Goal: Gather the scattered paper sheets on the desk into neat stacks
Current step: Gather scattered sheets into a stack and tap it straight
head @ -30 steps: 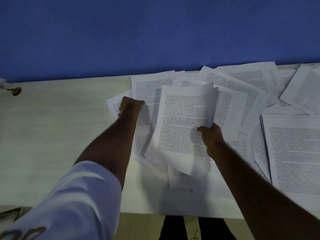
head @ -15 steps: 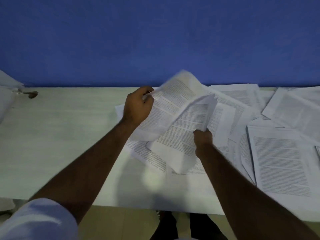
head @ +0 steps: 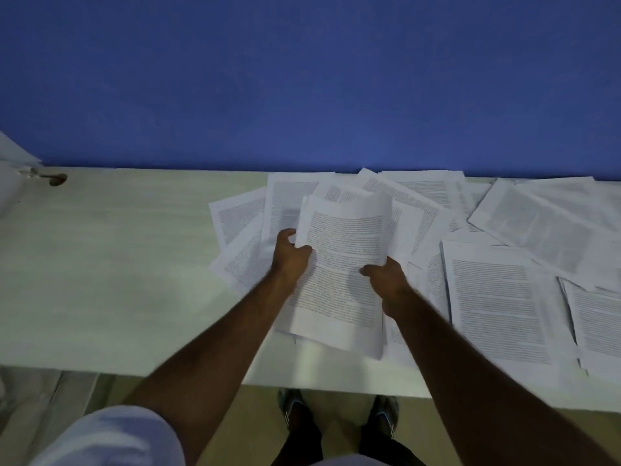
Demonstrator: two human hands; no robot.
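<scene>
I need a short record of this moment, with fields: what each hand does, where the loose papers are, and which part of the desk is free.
left hand: grips the left edge of the held bundle
right hand: grips its right edge
held bundle: printed sheets, top edge curling
loose sheets: overlapping, on the desk's centre and right
desk: left part bare

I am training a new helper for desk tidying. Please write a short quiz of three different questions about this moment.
1. True or false: both hands grip the lifted bundle of white printed paper sheets.
2. Which part of the pale wooden desk is bare of sheets: A) left B) right?
3. Fill in: the wall behind the desk is ____.

Key:
1. True: the left hand holds its left edge and the right hand its right edge.
2. A.
3. Blue.
</scene>
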